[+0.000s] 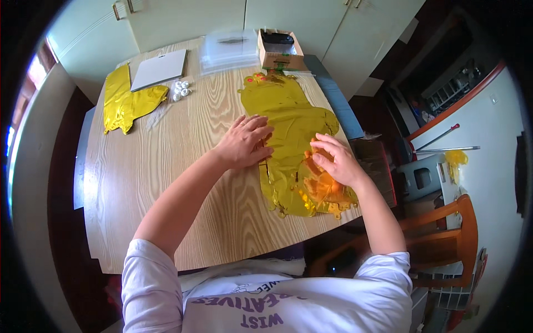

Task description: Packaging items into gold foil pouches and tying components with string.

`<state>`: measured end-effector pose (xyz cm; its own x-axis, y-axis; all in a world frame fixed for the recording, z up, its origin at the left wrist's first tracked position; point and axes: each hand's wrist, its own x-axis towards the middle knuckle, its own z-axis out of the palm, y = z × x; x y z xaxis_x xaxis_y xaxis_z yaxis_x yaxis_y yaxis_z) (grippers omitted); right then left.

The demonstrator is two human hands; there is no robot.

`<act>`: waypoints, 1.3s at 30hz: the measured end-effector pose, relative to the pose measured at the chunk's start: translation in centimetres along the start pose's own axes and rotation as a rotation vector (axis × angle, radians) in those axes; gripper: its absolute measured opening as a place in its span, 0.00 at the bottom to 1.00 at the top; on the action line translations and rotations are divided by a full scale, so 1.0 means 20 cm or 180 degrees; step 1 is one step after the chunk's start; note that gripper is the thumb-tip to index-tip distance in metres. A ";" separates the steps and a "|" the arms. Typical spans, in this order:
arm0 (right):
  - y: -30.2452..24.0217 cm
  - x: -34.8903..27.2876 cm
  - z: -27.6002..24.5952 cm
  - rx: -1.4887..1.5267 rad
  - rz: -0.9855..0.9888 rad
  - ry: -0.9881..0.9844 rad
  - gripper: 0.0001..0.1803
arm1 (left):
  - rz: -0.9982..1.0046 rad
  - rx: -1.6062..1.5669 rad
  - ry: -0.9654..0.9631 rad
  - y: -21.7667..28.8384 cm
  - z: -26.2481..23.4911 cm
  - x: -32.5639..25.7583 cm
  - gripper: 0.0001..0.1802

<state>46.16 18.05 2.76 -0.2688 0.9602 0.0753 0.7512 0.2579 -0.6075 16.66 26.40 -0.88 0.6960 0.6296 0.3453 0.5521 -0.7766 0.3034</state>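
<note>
A flat, uninflated gold foil balloon with orange parts lies along the right side of a wooden table. My left hand presses flat on the balloon's left edge, fingers spread. My right hand rests on the orange part of the foil near the table's right edge, fingers curled onto it. Neither hand lifts the foil.
A second folded gold foil balloon lies at the far left, beside a white flat board and several small white pieces. A clear plastic bag and an open cardboard box sit at the far edge. A wooden chair stands to the right.
</note>
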 end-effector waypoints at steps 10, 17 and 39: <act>-0.12 -0.34 -0.25 -0.0288 -0.0419 -0.0573 0.18 | -0.0068 0.0040 -0.0081 -0.05 0.03 0.03 0.31; -0.10 -0.32 -0.32 0.0336 0.0062 0.0964 0.13 | -0.0136 0.0075 -0.0158 -0.01 0.01 0.04 0.31; 0.01 0.49 0.06 -0.1087 0.0438 0.0293 0.37 | -0.0661 -0.0008 -0.0173 0.16 -0.08 -0.17 0.54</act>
<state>43.06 27.39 2.43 -0.1077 0.9900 0.0915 0.9384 0.1316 -0.3196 15.35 21.83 0.36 0.5912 0.7740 0.2267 0.6851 -0.6303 0.3652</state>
